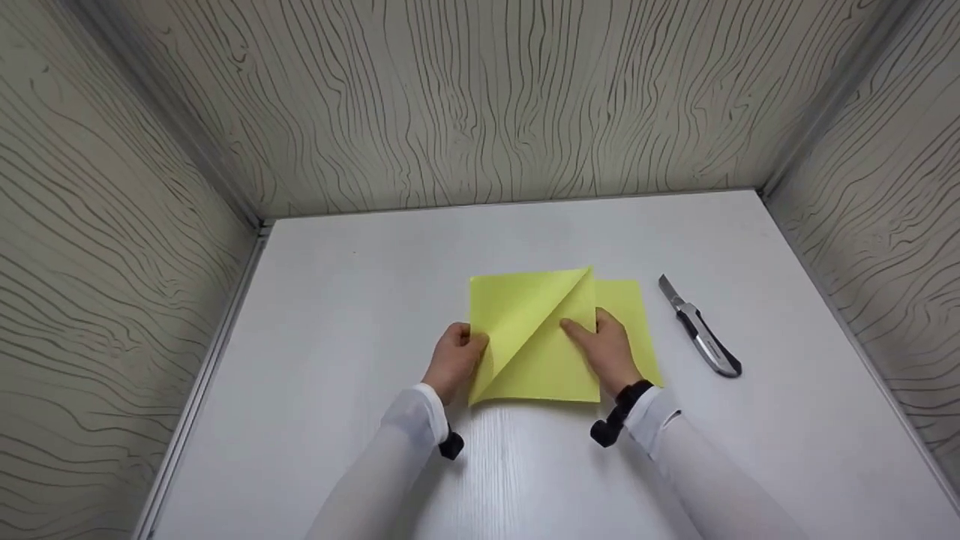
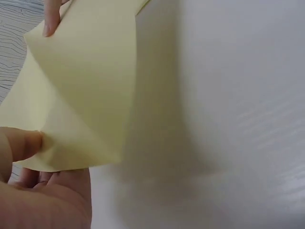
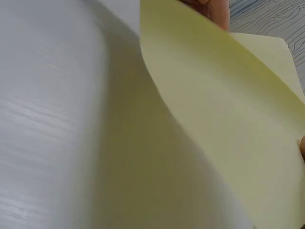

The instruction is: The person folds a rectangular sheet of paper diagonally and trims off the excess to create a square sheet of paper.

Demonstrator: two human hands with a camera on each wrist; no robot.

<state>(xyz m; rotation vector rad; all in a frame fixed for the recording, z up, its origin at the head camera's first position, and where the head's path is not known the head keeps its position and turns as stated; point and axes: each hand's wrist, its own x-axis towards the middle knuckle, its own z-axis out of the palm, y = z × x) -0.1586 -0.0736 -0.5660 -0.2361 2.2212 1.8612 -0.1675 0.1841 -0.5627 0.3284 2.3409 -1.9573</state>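
Note:
A square yellow sheet of paper (image 1: 551, 367) is held up over the white table, with a diagonal fold line running from its lower left corner to its upper right. My left hand (image 1: 454, 361) pinches the left edge, thumb on the face and fingers behind. At the right edge my right hand (image 1: 609, 354) grips the same sheet, its thumb lying on the face. In the left wrist view the paper (image 2: 90, 71) bends along the diagonal. The right wrist view shows its curved lower edge, with the paper (image 3: 228, 129) lifted above its shadow.
A second yellow sheet (image 1: 626, 296) lies on the table (image 1: 360, 300), partly hidden behind the held paper and right hand. Right of it rests a utility knife (image 1: 705, 334) with its blade out, pointing to the back left. Wood-patterned panels (image 1: 480, 105) enclose the table's back and sides.

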